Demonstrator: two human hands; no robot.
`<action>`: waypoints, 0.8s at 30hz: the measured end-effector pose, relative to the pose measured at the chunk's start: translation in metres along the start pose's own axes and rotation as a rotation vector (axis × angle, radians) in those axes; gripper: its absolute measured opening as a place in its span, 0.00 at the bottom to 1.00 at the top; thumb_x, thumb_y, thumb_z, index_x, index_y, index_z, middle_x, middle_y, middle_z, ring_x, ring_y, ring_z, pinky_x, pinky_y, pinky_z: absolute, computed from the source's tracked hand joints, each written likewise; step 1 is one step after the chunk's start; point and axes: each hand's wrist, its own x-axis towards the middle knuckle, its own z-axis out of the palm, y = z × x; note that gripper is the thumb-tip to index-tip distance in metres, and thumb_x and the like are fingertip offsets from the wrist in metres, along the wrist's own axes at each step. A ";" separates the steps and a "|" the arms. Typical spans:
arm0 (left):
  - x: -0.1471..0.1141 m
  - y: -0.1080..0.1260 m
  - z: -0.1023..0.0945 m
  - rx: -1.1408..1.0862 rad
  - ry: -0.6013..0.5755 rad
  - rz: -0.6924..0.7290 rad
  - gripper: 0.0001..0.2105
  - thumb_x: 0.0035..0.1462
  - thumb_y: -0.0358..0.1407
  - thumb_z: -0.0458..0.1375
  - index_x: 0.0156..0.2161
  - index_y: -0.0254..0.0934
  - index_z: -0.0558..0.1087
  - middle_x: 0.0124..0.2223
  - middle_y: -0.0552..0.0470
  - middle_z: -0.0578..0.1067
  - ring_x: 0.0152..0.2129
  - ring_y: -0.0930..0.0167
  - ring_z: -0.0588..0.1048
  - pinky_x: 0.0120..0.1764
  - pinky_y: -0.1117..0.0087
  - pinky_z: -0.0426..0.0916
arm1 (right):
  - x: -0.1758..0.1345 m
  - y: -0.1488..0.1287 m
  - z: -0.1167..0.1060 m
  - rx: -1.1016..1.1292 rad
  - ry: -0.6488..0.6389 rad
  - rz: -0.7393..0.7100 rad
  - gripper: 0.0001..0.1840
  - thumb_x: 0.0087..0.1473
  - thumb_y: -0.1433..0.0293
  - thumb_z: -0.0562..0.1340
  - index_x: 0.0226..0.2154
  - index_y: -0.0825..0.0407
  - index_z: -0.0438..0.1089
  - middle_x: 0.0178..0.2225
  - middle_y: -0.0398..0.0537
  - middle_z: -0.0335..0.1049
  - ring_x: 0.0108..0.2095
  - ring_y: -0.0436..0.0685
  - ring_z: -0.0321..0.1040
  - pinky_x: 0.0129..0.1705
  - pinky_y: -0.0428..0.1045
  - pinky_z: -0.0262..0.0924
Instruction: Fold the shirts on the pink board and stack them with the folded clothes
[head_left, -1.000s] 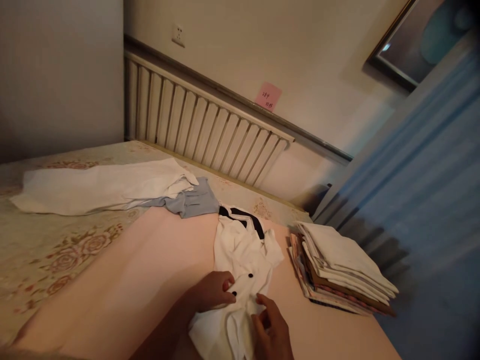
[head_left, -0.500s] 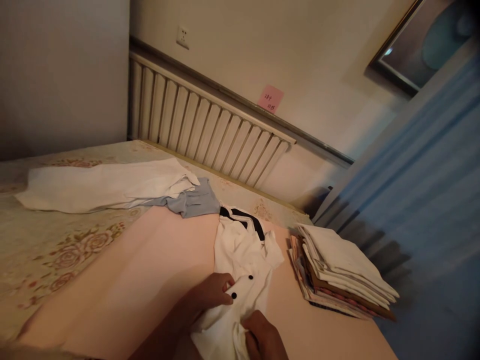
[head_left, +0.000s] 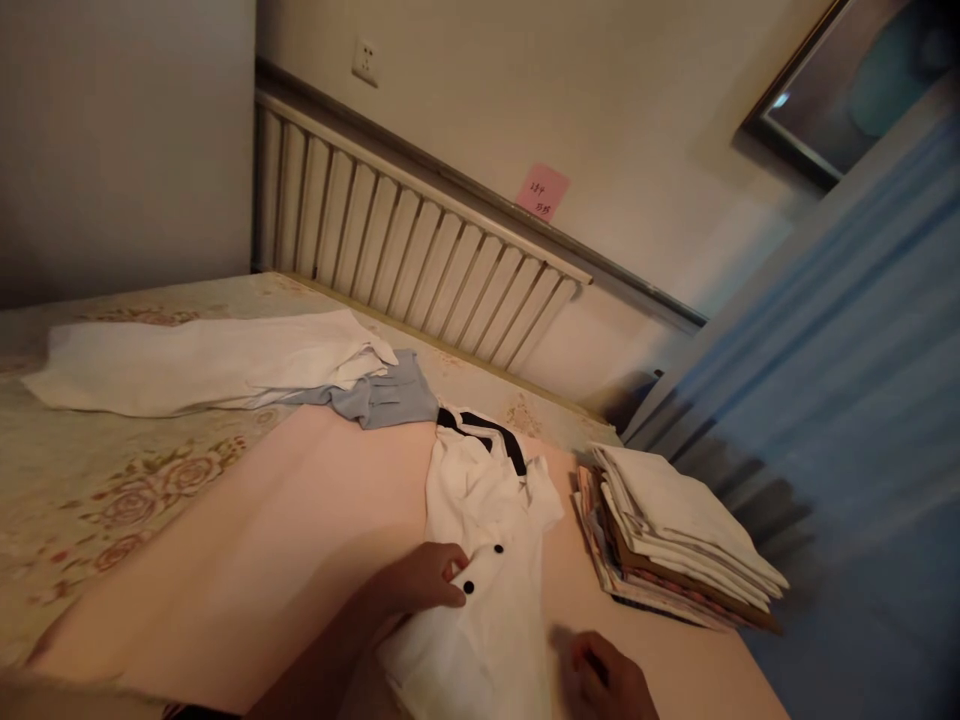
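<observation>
A white short-sleeved garment [head_left: 487,630] with black round buttons and a black band at its neck lies spread on the pink surface in front of me. My left hand [head_left: 433,577] is closed on the garment's left part, thumb and finger pinched beside the lower button [head_left: 469,587]. Off the garment's right edge is my right hand [head_left: 611,678], its fingers curled and no cloth visible in them. The lower end of the garment runs out of view.
A pile of folded clothes [head_left: 682,530] stands to the right. Beyond the garment lie a grey-blue piece of clothing [head_left: 401,395] and a long white one [head_left: 195,365] on the floral bedcover [head_left: 150,500]. A radiator [head_left: 397,220] lines the wall; a blue curtain [head_left: 847,400] hangs at right.
My right hand has let go of the garment's lower front and moved right, off its edge. The cloth there lies flatter. My left hand keeps its pinch beside the button.
</observation>
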 end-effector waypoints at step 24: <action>-0.001 0.004 0.022 -0.051 -0.344 -0.056 0.08 0.45 0.34 0.52 0.18 0.37 0.67 0.15 0.56 0.66 0.12 0.74 0.65 0.20 0.72 0.63 | 0.169 -0.163 0.085 -0.609 0.084 -0.401 0.13 0.53 0.78 0.54 0.37 0.50 0.70 0.36 0.47 0.72 0.34 0.54 0.69 0.34 0.46 0.56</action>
